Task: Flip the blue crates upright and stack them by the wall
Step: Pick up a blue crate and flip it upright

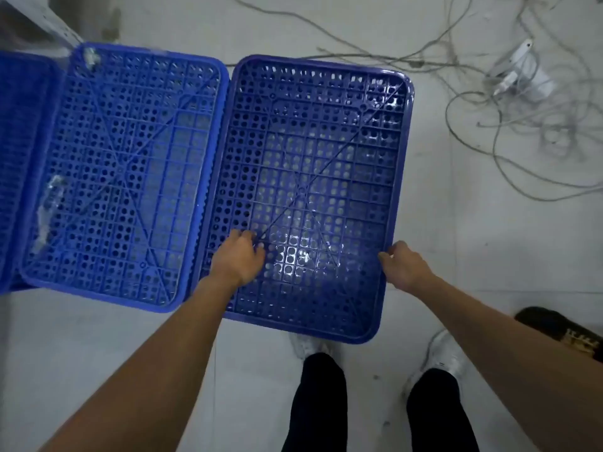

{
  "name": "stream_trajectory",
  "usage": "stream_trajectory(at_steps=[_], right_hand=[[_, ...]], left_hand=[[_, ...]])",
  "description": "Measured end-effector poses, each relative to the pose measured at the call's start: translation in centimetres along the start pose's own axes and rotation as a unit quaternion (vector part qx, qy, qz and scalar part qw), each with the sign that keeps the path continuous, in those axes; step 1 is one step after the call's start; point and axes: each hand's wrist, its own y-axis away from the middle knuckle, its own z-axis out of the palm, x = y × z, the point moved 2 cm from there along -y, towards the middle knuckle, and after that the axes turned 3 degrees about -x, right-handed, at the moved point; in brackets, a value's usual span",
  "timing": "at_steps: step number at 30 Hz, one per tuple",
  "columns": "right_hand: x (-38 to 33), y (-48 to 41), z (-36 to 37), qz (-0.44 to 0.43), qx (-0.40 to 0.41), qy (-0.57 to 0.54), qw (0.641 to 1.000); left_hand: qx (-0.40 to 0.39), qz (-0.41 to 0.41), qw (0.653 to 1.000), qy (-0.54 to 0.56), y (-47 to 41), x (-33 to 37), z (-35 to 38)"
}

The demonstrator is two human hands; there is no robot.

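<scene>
While the head camera looks down at the grey floor (424, 256), two blue perforated crates lie bottom-up side by side, long edges touching. The left hand (239, 259) rests on the ribbed base of the right crate (313, 164), fingers slightly spread and curled into its holes. The right hand (403, 265) grips that crate's right rim, fingers closed around the edge. The left crate (124, 171) lies untouched. White cables (522, 119) tangle on the floor to the upper right

Neighbour crate (124, 177) abuts left; cables (509, 125) right.
</scene>
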Motion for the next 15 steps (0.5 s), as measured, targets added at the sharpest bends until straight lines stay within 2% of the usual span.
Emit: stream_trajectory(at_steps=[3, 6, 10, 15], right_hand=[[-0.5, -1.1, 0.5, 0.030, 0.077, -0.010, 0.997], [-1.0, -1.6, 0.4, 0.060, 0.120, -0.009, 0.991], [-1.5, -2.8, 0.7, 0.031, 0.113, 0.004, 0.993], [-1.7, -2.7, 0.7, 0.024, 0.121, 0.028, 0.992]], left_hand=[[0.023, 0.007, 1.000, -0.019, 0.0, -0.1, 0.9], [0.067, 0.019, 0.998, -0.004, -0.2, -0.6, 1.6], [0.142, -0.006, 0.990, -0.022, -0.3, -2.4, 1.1], [0.128, -0.072, 0.987, -0.066, -0.9, -3.9, 0.8]])
